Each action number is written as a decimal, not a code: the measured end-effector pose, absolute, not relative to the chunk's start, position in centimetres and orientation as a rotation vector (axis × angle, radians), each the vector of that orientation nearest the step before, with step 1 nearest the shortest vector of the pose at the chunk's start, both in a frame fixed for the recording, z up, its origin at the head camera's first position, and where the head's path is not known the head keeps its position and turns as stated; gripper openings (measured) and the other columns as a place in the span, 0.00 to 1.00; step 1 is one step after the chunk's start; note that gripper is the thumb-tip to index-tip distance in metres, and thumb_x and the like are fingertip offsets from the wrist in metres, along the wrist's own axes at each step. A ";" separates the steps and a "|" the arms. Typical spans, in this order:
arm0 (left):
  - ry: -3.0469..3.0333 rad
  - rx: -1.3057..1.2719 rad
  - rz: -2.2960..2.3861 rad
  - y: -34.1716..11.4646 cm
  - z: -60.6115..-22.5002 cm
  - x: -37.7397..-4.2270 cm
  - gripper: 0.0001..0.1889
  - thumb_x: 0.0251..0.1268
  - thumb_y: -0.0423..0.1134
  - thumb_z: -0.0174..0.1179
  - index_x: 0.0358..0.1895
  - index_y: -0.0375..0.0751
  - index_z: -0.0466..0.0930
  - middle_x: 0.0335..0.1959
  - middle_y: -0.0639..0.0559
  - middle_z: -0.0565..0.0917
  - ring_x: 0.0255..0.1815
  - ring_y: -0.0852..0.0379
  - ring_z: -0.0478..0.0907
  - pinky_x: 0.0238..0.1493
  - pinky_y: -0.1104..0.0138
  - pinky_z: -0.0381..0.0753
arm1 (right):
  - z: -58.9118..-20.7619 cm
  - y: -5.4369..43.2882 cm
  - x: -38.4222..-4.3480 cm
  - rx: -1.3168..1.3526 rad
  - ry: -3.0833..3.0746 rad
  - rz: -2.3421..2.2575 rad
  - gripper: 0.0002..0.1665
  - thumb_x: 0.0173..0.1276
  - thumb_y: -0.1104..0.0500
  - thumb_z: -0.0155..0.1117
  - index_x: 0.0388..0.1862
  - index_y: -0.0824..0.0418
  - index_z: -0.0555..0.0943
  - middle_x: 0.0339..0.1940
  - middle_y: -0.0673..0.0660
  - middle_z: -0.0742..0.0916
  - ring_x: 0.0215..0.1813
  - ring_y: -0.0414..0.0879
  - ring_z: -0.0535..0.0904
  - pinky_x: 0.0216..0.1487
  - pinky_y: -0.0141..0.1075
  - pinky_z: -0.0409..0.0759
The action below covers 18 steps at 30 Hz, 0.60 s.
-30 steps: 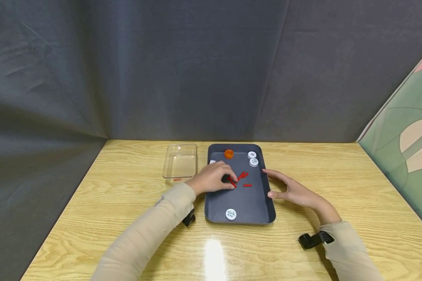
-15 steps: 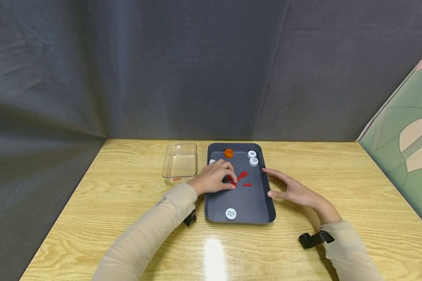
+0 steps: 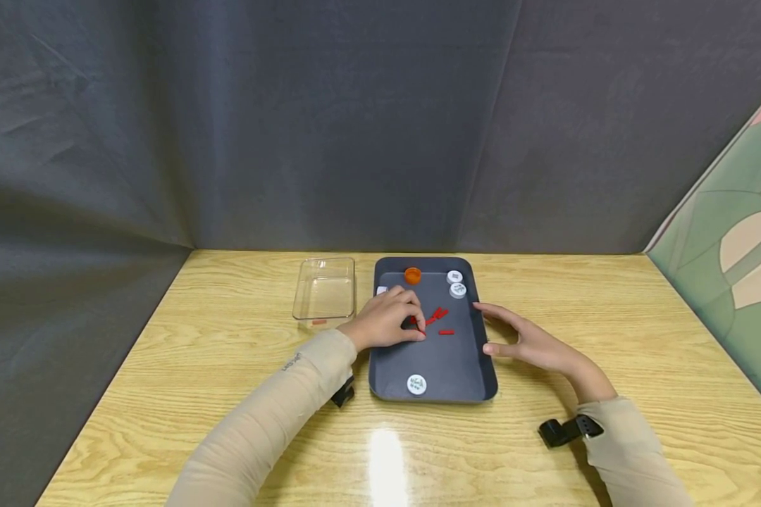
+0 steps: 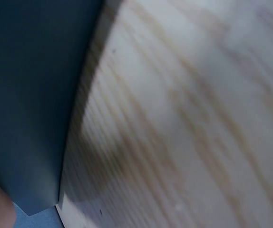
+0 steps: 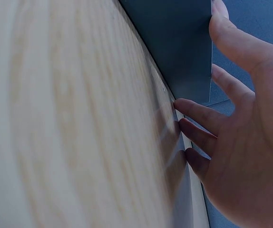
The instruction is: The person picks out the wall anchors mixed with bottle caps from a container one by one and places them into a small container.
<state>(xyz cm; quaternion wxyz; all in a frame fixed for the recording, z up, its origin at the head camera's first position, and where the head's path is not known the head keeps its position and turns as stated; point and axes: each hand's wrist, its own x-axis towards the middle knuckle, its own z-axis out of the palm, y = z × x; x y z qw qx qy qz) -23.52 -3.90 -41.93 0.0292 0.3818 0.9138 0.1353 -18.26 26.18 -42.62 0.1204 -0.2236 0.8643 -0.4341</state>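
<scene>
A dark grey tray (image 3: 432, 391) lies on the table, with several small red sticks (image 3: 440, 313) near its middle. My left hand (image 3: 390, 318) reaches over the tray's left rim. Its thumb and index finger pinch one red stick (image 3: 423, 332), mostly covered by the fingertips. Another red stick (image 3: 447, 332) lies apart, to the right. At the tray's right wall is my right hand (image 3: 535, 346), thumb and index fingertip against the rim. In the right wrist view, the fingers of the right hand (image 5: 250, 114) are spread and relaxed beside the tray wall (image 5: 184, 47).
A clear rectangular container (image 3: 325, 290) stands left of the tray, with a small orange-red piece (image 3: 319, 322) at its front edge. Inside the tray are an orange cap (image 3: 413, 275), white round discs (image 3: 458, 290) at the back right, and another white disc (image 3: 416, 384) in front.
My left thumb and index finger have drawn together on the red stick, which now shows less between them. My right hand stays at the tray's rim.
</scene>
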 end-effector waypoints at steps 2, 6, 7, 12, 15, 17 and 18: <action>2.823 1.178 0.410 -3.9 -41.9 -23.5 0.08 0.61 0.57 0.67 0.35 0.62 0.85 0.48 0.63 0.76 0.50 0.61 0.67 0.50 0.66 0.70 | -42.7 26.2 -18.3 -0.648 2.525 -1.263 0.47 0.66 0.52 0.71 0.78 0.57 0.59 0.77 0.65 0.62 0.77 0.64 0.54 0.71 0.64 0.51; 2.834 1.193 0.399 -3.9 -41.9 -23.5 0.08 0.61 0.57 0.67 0.35 0.61 0.86 0.47 0.63 0.76 0.49 0.61 0.67 0.50 0.67 0.70 | -42.6 26.2 -18.4 -0.643 2.529 -1.254 0.47 0.66 0.52 0.71 0.79 0.57 0.59 0.77 0.65 0.62 0.77 0.65 0.53 0.71 0.65 0.51; 2.836 1.196 0.397 -3.9 -41.9 -23.5 0.08 0.61 0.57 0.67 0.35 0.61 0.86 0.47 0.63 0.76 0.49 0.61 0.67 0.50 0.67 0.70 | -42.6 26.2 -18.4 -0.643 2.528 -1.256 0.47 0.66 0.52 0.71 0.78 0.57 0.59 0.77 0.65 0.62 0.77 0.65 0.53 0.71 0.65 0.51; 2.834 1.213 0.402 -4.0 -41.9 -23.5 0.09 0.61 0.57 0.67 0.35 0.60 0.87 0.47 0.62 0.77 0.49 0.61 0.68 0.49 0.67 0.71 | -42.6 26.2 -18.3 -0.643 2.523 -1.267 0.47 0.65 0.52 0.71 0.78 0.57 0.60 0.77 0.65 0.63 0.77 0.64 0.54 0.71 0.64 0.51; 2.827 1.221 0.425 -3.9 -42.0 -23.6 0.09 0.61 0.57 0.66 0.35 0.60 0.87 0.46 0.62 0.78 0.49 0.61 0.68 0.49 0.67 0.72 | -42.6 26.2 -18.3 -0.642 2.524 -1.265 0.47 0.65 0.52 0.71 0.78 0.57 0.60 0.77 0.65 0.62 0.77 0.64 0.54 0.71 0.64 0.51; 2.821 1.226 0.445 -3.9 -42.0 -23.7 0.09 0.62 0.57 0.66 0.35 0.59 0.87 0.46 0.63 0.78 0.49 0.61 0.69 0.49 0.67 0.73 | -42.6 26.2 -18.3 -0.639 2.525 -1.263 0.47 0.65 0.52 0.71 0.78 0.57 0.59 0.77 0.65 0.62 0.77 0.64 0.54 0.71 0.64 0.51; 2.817 1.223 0.454 -3.9 -42.0 -23.7 0.09 0.62 0.57 0.66 0.35 0.59 0.87 0.45 0.63 0.78 0.49 0.61 0.69 0.49 0.67 0.73 | -42.6 26.2 -18.3 -0.638 2.524 -1.264 0.47 0.65 0.52 0.71 0.78 0.57 0.59 0.77 0.65 0.62 0.77 0.64 0.54 0.71 0.64 0.51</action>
